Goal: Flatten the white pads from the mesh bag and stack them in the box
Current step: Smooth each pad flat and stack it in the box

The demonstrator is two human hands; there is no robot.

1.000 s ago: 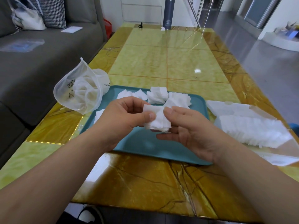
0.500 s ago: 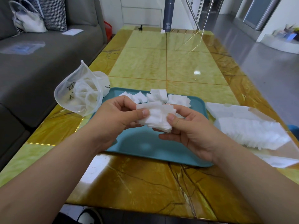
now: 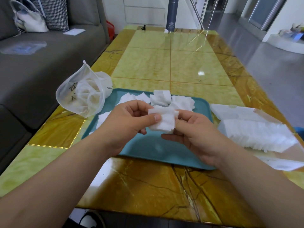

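Observation:
Above the teal tray (image 3: pixel 164 150) both hands hold one white pad (image 3: pixel 164 120). My left hand (image 3: pixel 130 124) pinches its left edge with the thumb on top. My right hand (image 3: pixel 195 134) pinches the right edge. Several crumpled white pads (image 3: pixel 166 97) lie along the tray's far side and a few more pads (image 3: pixel 102 118) at its left. The white mesh bag (image 3: pixel 83 96) with pads inside sits off the tray's left corner. To the right, the clear box (image 3: pixel 233 112) holds a row of stacked pads (image 3: pixel 259 134).
The tray, bag and box rest on a yellow-green marble table (image 3: pixel 171 63). A grey sofa (image 3: pixel 32 63) runs along the left edge. A dark cylinder (image 3: pixel 171 14) stands at the table's far end. A white sheet (image 3: pixel 283 163) lies in front of the box.
The pad between my hands has been spread out from a bunched lump into a flatter piece. Both hands stay in the same place over the tray.

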